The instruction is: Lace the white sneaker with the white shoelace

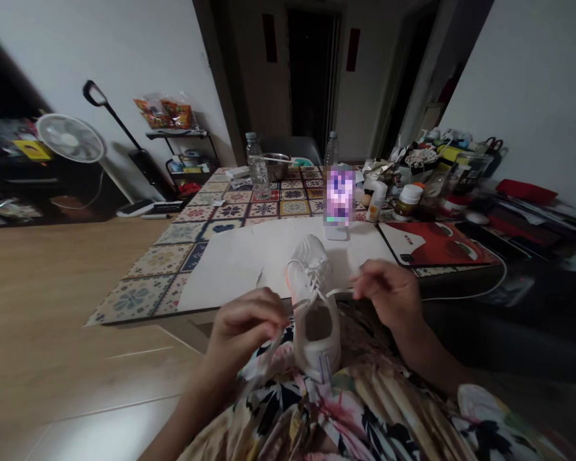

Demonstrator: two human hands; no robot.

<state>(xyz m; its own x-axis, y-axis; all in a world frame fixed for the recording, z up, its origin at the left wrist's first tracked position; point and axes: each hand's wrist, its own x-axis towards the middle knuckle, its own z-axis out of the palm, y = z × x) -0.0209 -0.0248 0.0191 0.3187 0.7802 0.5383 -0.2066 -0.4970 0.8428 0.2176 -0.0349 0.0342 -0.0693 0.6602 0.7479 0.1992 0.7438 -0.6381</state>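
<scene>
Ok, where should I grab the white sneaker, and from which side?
Best from the near side, at the heel counter of the white sneaker: the heel faces the person and stands clear of both hands, while the laces running to the left hand and right hand occupy the top.

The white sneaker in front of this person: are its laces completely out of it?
No, a white lace runs through the white sneaker, and the left hand and right hand each pinch it.
</scene>
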